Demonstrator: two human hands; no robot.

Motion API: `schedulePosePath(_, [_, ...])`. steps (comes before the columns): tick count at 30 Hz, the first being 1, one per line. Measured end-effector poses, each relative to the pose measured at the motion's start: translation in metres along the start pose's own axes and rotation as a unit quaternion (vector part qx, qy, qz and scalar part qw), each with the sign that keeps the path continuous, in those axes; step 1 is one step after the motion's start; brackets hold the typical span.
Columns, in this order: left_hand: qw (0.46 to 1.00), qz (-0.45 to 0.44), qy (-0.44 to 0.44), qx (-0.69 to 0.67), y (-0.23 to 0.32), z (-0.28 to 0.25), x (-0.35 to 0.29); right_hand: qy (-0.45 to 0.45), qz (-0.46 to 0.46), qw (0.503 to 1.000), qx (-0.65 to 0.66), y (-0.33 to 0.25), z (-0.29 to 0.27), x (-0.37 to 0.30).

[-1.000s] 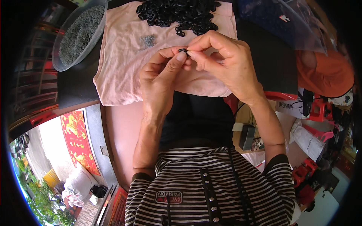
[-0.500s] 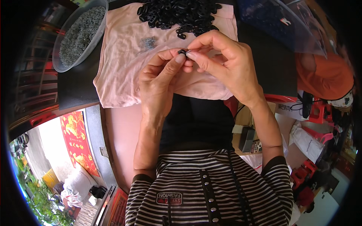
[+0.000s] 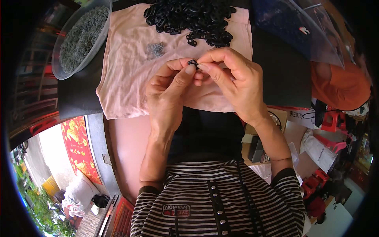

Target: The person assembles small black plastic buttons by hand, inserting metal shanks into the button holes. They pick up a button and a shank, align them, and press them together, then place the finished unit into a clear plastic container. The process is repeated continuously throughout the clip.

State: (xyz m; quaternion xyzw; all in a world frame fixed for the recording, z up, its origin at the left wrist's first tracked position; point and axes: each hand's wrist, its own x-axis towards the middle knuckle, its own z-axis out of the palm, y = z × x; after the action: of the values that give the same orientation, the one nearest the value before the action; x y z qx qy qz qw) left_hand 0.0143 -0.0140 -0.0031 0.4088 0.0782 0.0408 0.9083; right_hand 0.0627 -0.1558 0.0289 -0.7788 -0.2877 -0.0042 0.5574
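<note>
Between the thumb and fingers of my left hand (image 3: 167, 87) is a small black plastic piece (image 3: 192, 62) with a rounded, looped end. My right hand (image 3: 241, 79) pinches a tiny thin piece, seemingly metal, against its right side; the fingertips mostly hide it. Both hands meet above a pink cloth (image 3: 126, 79). Just beyond my left hand lies a little cluster of small grey metal pieces (image 3: 156, 49). A heap of similar black plastic pieces (image 3: 193, 17) covers the far part of the cloth.
At the far left stands a clear plastic tub (image 3: 67, 76) filled with grey metal bits. The cloth lies on a black tabletop (image 3: 278, 75). Clear plastic bags (image 3: 316, 33) are at the far right, near an orange cloth-like item (image 3: 341, 87). An open cardboard box (image 3: 252, 148) sits below, right of my lap.
Both hands and the black piece sit slightly lower in the picture, along with the cloth and table edge. The grip stays much the same, and the black piece shows slightly more.
</note>
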Motion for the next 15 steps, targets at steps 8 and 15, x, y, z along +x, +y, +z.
schedulePosePath(8, [0.999,0.025,0.003,-0.045,-0.002,-0.008,0.003,0.081,0.041,0.989,-0.113,0.01,-0.041,0.018])
schedulePosePath(15, [0.996,0.04,0.013,-0.077,-0.003,-0.005,0.004,0.043,0.018,0.98,-0.194,0.025,-0.041,0.005])
